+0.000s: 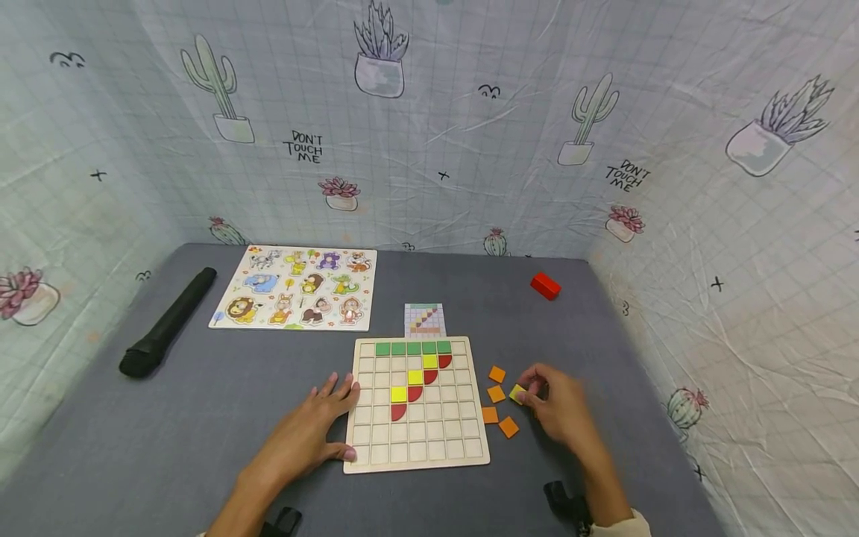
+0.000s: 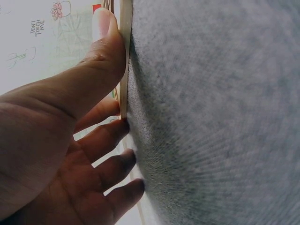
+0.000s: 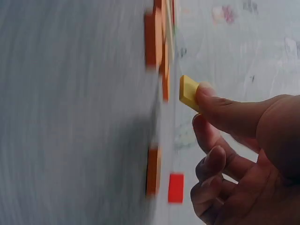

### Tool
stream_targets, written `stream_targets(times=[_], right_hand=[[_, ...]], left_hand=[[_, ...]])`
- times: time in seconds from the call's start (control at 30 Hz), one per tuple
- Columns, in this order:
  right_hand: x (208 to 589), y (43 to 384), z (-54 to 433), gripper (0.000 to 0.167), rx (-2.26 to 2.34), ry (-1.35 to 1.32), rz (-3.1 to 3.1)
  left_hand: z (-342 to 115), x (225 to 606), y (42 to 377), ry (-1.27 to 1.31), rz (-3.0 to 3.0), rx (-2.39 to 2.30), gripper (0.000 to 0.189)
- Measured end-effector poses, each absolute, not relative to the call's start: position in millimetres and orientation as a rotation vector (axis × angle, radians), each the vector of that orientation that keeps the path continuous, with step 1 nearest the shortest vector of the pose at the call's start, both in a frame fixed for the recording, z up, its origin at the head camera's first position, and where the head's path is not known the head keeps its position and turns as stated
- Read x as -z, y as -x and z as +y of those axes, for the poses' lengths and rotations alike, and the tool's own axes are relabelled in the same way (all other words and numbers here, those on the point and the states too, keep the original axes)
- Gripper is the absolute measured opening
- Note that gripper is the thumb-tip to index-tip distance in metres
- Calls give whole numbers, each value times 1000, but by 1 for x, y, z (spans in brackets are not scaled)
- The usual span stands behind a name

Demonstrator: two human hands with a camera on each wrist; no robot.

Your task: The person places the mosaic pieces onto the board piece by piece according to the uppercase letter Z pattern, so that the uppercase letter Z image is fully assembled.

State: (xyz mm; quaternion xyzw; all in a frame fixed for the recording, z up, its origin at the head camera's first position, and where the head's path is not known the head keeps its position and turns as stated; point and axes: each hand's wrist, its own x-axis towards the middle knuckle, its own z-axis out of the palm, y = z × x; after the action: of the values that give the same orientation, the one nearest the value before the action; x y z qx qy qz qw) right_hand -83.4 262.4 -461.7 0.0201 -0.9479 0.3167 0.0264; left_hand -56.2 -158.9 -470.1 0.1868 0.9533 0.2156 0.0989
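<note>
A wooden grid board (image 1: 436, 432) lies on the grey table. Along its top row run several green tiles (image 1: 414, 347). Below them, three yellow square tiles (image 1: 416, 377) and several red quarter-round tiles (image 1: 399, 412) step diagonally down to the left. My left hand (image 1: 302, 436) rests at the board's left edge, fingers spread and thumb on the lower corner. Right of the board, my right hand (image 1: 560, 406) pinches a yellow square tile (image 3: 188, 91) between thumb and fingers, raised over the table. Several orange square tiles (image 1: 496, 394) lie loose between that hand and the board.
A small pattern card (image 1: 425, 321) touches the board's far edge. Behind on the left lie an animal picture board (image 1: 291, 289) and a black microphone (image 1: 171, 321). A red block (image 1: 546, 286) sits at the far right. Printed cloth (image 1: 443, 201) hangs around the table.
</note>
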Motion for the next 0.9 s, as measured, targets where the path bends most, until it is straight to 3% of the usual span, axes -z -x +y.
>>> stream_targets(times=[0.57,0.9], right_hand=[[450,83,173,20,-1145,-311,-2940],[445,83,132,14,-1203,-486,-2996]], left_hand=[[-157,470,57,-556,2813,-644,109],[-159,471,57,-577,2828,-642,109]])
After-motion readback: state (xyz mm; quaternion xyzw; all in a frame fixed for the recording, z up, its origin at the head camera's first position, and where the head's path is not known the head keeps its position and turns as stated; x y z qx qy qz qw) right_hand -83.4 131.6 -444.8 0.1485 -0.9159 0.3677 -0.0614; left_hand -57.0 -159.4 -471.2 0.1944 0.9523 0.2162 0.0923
